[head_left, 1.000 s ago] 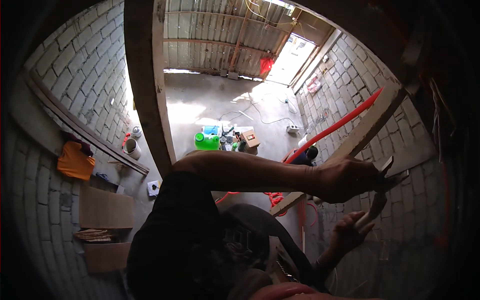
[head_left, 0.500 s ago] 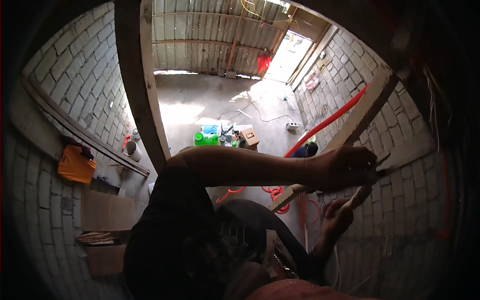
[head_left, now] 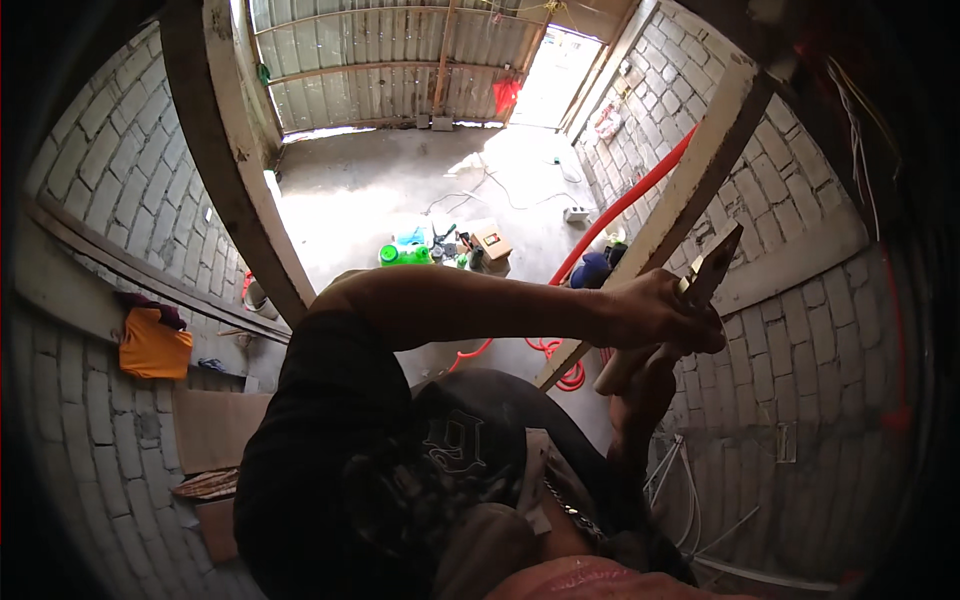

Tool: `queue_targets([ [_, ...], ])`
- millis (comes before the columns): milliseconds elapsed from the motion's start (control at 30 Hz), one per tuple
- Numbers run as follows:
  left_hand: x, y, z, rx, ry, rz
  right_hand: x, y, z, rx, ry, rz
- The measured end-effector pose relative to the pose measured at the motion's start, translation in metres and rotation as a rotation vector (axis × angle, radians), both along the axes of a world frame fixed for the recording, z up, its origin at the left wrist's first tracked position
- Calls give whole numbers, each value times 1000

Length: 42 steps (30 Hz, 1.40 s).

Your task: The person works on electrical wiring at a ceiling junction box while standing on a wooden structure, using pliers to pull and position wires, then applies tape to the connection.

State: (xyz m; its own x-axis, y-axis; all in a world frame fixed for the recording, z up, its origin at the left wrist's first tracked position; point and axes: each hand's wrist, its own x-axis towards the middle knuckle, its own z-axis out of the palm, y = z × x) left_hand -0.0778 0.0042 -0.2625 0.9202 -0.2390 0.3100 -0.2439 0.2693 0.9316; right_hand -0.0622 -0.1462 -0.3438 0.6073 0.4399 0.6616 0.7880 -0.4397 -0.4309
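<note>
My left arm reaches across my body to the right, and my left hand (head_left: pixel 655 318) grips a pair of pliers (head_left: pixel 712 264) with dark jaws pointing up at the brick wall (head_left: pixel 800 330). A pale handle end (head_left: pixel 612 376) sticks out below the fist. My right hand (head_left: pixel 648 392) is raised just under the left hand, close to that handle. It is in shadow and its fingers are mostly hidden. Both hands are beside a slanting wooden beam (head_left: pixel 690 180).
A second wooden beam (head_left: pixel 235 190) slants at the left. Far below lie an orange hose (head_left: pixel 620 205), a green container (head_left: pixel 405 255) and a small box (head_left: pixel 492 240) on the concrete floor. An orange cloth (head_left: pixel 153 345) hangs at the left. White wires (head_left: pixel 690 480) run along the right wall.
The pliers in my left hand have tilted jaws-up. My right hand, spread open lower down before, has risen under my left hand. The view has shifted slightly.
</note>
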Motion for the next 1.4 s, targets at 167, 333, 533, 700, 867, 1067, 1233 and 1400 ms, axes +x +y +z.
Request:
queue_targets([
  [167,-14,8,1,3,-92,49,9,-19,-2,184,842,270],
  [333,-30,-6,14,112,-381,62,32,-38,-8,-12,-159,88],
  [533,-31,-5,35,257,210,-112,11,-24,26,326,1110,518],
  [700,-7,-8,39,272,-84,-114,20,-37,61,150,1060,678],
  [867,-2,26,113,714,-1066,696,41,-62,82,149,451,445],
  [1067,22,20,215,885,-1393,905,55,-110,140,108,159,140],
  [1233,64,8,247,1015,-1644,931,65,-131,193,22,-83,-90],
  [1400,79,-1,257,1428,-1078,815,94,-147,221,-190,-403,-308],
])
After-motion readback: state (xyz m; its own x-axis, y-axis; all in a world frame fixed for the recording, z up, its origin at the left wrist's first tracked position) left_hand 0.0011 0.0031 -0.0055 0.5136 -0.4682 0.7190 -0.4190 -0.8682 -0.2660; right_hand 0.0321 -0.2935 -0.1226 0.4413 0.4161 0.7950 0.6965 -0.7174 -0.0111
